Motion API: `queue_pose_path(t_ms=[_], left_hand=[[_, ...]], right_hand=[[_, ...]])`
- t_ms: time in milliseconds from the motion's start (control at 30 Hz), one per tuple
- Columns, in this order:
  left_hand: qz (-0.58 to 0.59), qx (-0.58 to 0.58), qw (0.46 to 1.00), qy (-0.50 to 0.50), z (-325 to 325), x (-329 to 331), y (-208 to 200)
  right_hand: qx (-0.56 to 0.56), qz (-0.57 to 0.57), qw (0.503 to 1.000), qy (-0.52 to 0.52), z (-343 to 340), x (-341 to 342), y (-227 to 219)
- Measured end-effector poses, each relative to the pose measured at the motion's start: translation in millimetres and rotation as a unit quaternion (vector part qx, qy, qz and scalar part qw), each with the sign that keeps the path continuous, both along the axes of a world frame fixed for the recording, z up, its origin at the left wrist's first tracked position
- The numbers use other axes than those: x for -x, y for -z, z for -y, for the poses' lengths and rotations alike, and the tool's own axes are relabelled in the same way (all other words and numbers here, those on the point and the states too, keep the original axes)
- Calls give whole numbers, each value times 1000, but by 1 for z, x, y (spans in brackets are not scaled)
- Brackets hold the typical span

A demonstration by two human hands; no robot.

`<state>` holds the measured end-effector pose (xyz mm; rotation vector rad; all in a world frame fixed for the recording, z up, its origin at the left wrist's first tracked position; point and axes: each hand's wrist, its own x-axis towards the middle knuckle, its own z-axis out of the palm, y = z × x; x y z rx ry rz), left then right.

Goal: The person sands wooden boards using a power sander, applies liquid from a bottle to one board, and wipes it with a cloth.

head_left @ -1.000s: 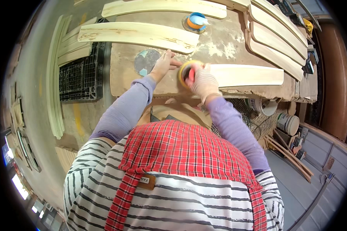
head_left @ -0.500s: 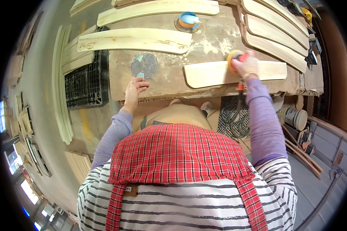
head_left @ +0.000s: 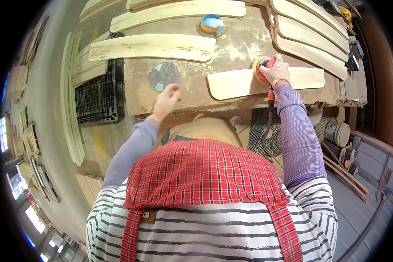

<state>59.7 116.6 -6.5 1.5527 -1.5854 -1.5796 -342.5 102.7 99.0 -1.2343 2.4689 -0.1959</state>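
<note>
In a pale glove, my right hand (head_left: pixel 278 74) is closed round the top of a red and yellow orbital sander (head_left: pixel 259 69). The sander's pad rests on a pale wooden board (head_left: pixel 231 84) with rounded corners, near its middle. A hose (head_left: pixel 270 114) runs from the sander down past the table's front edge. My left hand (head_left: pixel 167 101) is over the front of the table, left of the board. Its fingers look curled but are smeared by motion. Just beyond it lies a dark round disc (head_left: pixel 168 74) with pale blue patches.
Two long boards (head_left: pixel 153 46) lie at the far left of the worn table (head_left: pixel 192 94). A blue and orange round container (head_left: pixel 210 27) stands behind. Several shaped boards (head_left: pixel 312 52) are lined up at the right. A black plastic pallet (head_left: pixel 101 94) stands left; a white bucket (head_left: pixel 336 133) sits lower right.
My left hand has moved right, away from the disc's near edge, and its fingers have curled in. The sander in my right hand has shifted slightly left along the board.
</note>
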Motion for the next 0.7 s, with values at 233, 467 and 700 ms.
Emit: queue_pose_path(t_ms=[233,467,700], left_hand=[[-1,-14,994,110,14,96,0],[-10,-54,992,115,19,96,-6],[-33,-128,984,116,28,92,-18]], right_hand=[[-16,65,987,-145,-6,-105,10],[22,33,997,-71,0,-61,-2],[-52,45,985,-158,-3,-125,-15]])
